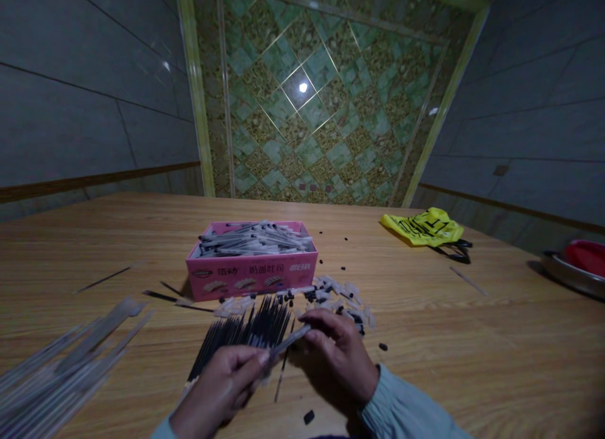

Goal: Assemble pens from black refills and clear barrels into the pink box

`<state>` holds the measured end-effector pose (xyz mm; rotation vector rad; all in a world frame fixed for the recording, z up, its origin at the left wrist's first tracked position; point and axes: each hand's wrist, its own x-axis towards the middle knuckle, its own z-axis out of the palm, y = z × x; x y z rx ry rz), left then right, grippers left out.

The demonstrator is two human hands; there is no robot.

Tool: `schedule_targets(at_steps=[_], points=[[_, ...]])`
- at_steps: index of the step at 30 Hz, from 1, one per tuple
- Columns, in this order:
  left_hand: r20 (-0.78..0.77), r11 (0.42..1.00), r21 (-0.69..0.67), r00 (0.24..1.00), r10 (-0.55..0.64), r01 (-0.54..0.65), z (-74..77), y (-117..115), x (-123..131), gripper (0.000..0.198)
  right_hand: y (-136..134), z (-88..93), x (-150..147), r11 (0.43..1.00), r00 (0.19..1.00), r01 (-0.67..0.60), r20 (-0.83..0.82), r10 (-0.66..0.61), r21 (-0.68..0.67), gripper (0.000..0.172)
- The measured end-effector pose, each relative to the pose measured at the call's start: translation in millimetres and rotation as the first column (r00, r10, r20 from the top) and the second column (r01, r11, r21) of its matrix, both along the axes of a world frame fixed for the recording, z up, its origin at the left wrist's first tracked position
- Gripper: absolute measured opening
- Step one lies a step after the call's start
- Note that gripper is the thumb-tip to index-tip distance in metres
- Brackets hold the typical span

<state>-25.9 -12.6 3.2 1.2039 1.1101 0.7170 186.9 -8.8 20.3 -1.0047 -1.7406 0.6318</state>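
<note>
A slim, grey, stick-like tube [289, 342] is held aslant between the two hands, above the light-brown wood-grain counter [472, 376]. Its near end is pinched between the thumb and curled fingers of the left hand [231, 382]; its far end is pinched between the thumb and forefinger of the right hand [338, 347]. A pale blue-green sleeve with a gathered cuff [401, 401] is worn on the right arm.

Just beyond the left hand, and partly covered by it, a dense row of thin, dark, pointed sticks [246, 329] is laid out on the counter. Beyond the right hand, small white and black plastic pieces [338, 294] are scattered in a loose heap, and a single small black piece [309, 417] is seen on the near side of that hand.

Farther out, ahead of both hands, a pink rectangular cardboard box with printed lettering [253, 276] is placed — it is heaped with grey and whitish slender tubes [258, 239]. Well to the left of the left hand, a bundle of long, translucent, greyish strips [66, 363] is spread. Far beyond the right hand, to its right, a crumpled yellow plastic bag with black lettering [423, 228] is set down — well apart from the box.
</note>
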Motion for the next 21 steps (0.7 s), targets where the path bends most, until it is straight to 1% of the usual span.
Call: schedule_targets(at_steps=[2,4,6,9,12,15,17,19,21], points=[[0.079,0.993,-0.12,0.997,-0.012,0.021,-1.3,0,-1,0.061,-1,1.2,2,0.997,0.998,-0.031,0.055,0.027,0.066,0.016],[0.131,0.984,-0.173,0.991,-0.032,0.054,-1.8,-1,-2,0.058,-1,2.2,4,0.989,0.99,-0.078,0.129,0.062,0.123,0.019],[0.143,0.983,-0.165,0.988,-0.059,0.083,-1.4,-1,-4,0.056,0,3.1,6,0.978,0.973,-0.122,0.214,0.085,0.167,0.026],[0.102,0.988,-0.118,0.991,-0.09,0.102,0.8,-2,-6,0.059,2,3.7,7,0.961,0.943,-0.17,0.318,0.094,0.218,0.032],[-0.013,0.994,0.012,0.994,-0.109,0.11,6.0,-3,-5,0.06,3,1.7,7,0.96,0.925,-0.197,0.362,0.115,0.2,0.034],[-0.158,0.977,0.182,0.984,-0.081,0.109,12.8,-6,-3,0.058,3,-1.5,5,0.977,0.932,-0.167,0.345,0.111,0.136,0.035],[-0.222,0.956,0.278,0.975,-0.029,0.092,16.2,-8,-1,0.052,2,-2.5,4,0.989,0.949,-0.111,0.305,0.076,0.1,0.037],[-0.271,0.923,0.377,0.962,0.031,0.076,18.1,-10,0,0.045,2,-2.2,2,0.997,0.966,-0.065,0.254,0.05,0.049,0.039],[-0.306,0.887,0.456,0.949,0.081,0.071,18.9,-12,1,0.04,1,-1.1,-1,0.998,0.982,-0.051,0.182,0.055,-0.028,0.039]])
